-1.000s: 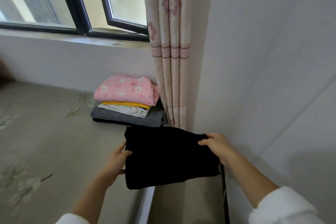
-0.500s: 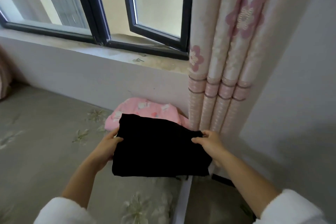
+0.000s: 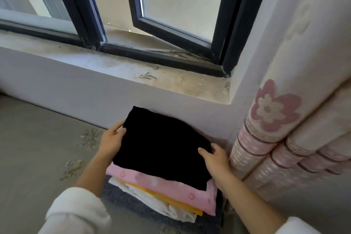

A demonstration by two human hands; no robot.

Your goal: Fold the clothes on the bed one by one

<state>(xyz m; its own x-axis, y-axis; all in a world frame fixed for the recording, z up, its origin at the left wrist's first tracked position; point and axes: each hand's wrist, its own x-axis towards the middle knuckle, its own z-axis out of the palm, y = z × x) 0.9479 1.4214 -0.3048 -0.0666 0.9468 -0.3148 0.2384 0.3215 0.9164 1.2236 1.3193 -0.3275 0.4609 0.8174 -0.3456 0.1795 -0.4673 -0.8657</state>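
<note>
A folded black garment (image 3: 163,146) lies over a stack of folded clothes on the bed: a pink flowered piece (image 3: 165,182), a yellow one (image 3: 171,200), a white one (image 3: 161,207) and a dark grey one (image 3: 133,205) at the bottom. My left hand (image 3: 112,140) grips the black garment's left edge, thumb on top. On its right edge my right hand (image 3: 214,159) pinches the cloth, thumb on top and fingers underneath. Whether the black garment rests fully on the pink piece cannot be told.
The grey-green bedsheet (image 3: 38,150) with flower embroidery stretches to the left. A white wall and dusty window sill (image 3: 117,66) rise just behind the stack, with a dark-framed window above. A flowered curtain (image 3: 281,138) hangs close on the right.
Both hands carried the black garment forward from the bed's edge to the stack by the wall and lowered it over the pink piece. The view has moved closer.
</note>
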